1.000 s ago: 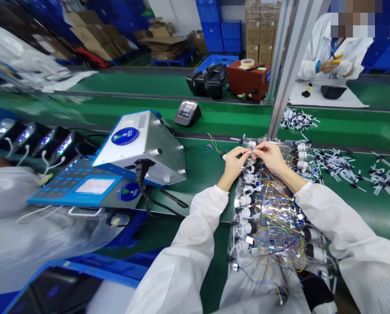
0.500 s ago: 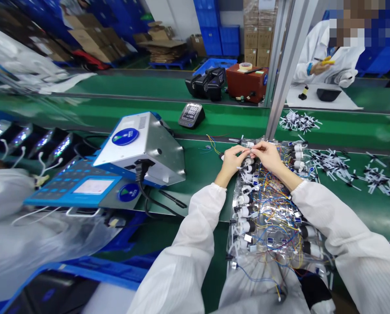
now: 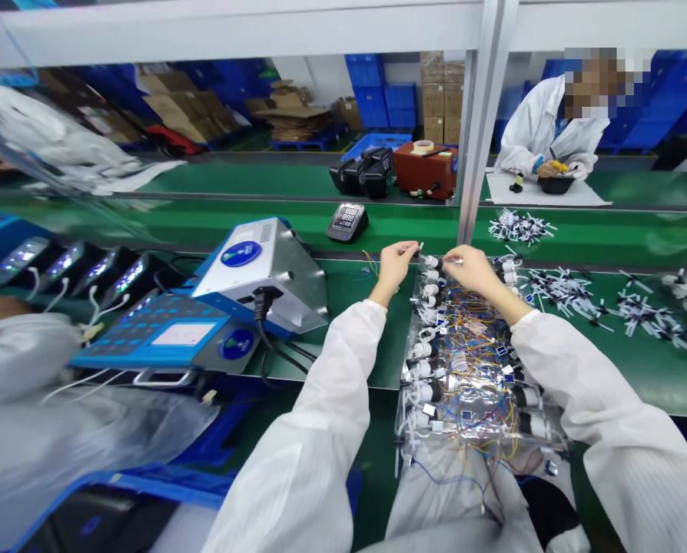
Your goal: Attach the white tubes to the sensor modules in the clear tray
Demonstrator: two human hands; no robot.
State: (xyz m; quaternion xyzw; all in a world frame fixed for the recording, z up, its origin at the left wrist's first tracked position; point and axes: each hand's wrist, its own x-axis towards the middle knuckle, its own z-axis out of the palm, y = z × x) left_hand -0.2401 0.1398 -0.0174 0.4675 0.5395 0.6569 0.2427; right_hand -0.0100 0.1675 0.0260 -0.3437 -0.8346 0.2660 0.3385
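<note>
A clear plastic tray (image 3: 413,399) lies on the green bench and holds several small white motor-like parts with coloured wires (image 3: 470,346). My left hand (image 3: 394,263) is at the tray's far left corner, fingers pinched on a small part I cannot make out. My right hand (image 3: 473,269) is closed just to the right of it, pinching a small white part at the tray's far end. The two hands are a short gap apart. White sleeves cover both arms.
A grey and blue test machine (image 3: 251,269) with a blue keypad (image 3: 164,334) stands to the left. An aluminium post (image 3: 475,138) rises behind the tray. Loose black-and-white parts (image 3: 574,288) litter the bench on the right. A person in white (image 3: 551,130) works opposite; another person's sleeve (image 3: 26,361) is at left.
The camera tilted up and the view shifted. My hands, which were pinched together over one part, have drawn apart, the left one moving left.
</note>
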